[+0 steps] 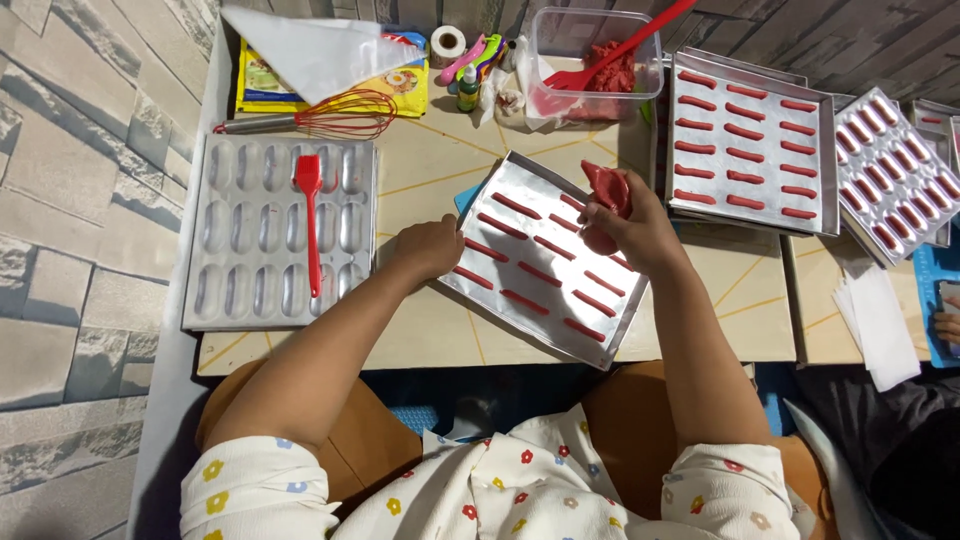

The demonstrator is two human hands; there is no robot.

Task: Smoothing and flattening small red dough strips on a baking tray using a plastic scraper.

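Note:
A flat metal baking tray (520, 185) lies tilted on the low wooden table, with rows of short red batter strips (528, 272) on it. My left hand (428, 248) rests fisted against the tray's left edge, steadying it. My right hand (632, 228) is closed around a piping bag of red batter (608, 187), held over the tray's right side, tip pointing down toward the tray.
A moulded oblong-cavity pan (240, 300) with a red silicone brush (310, 220) sits at left. A red whisk (340, 115), packets and a clear tub of red batter (590, 55) stand behind. Filled trays (750, 140) (895, 175) lie at right. Another person's hand (945, 322) shows at far right.

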